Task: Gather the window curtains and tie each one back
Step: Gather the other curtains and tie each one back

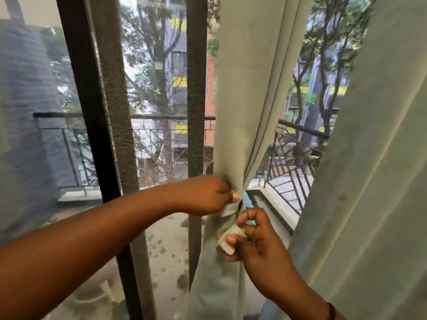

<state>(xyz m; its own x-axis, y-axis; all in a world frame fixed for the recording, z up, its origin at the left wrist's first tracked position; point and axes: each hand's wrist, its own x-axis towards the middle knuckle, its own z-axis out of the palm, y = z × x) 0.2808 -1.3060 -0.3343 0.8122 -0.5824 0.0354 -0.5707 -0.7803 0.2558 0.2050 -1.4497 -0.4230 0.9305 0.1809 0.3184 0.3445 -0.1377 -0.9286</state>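
The pale green fabric curtain (249, 112) hangs just right of the dark window frame post (196, 88), bunched to a narrow waist w/ a matching green fabric tie-back band (230, 210) wrapped round it. Left hand (205, 195) sits at that waist, fingers curled, pinching band + gathered folds together. Right hand (251, 236), just below and right of the waist, has fingers curled round the band's free end, incl. a whitish patch, prob. a fastener tab (228, 241), though I can't tell for sure. Step in hand looks like closing the tie. To do it well: keep left pinch firm so folds don't spill, pull free end snug round the back, line tab up square w/ its mate, press flat. A second green curtain (369, 158), far right of the post, hangs loose, not yet tied.
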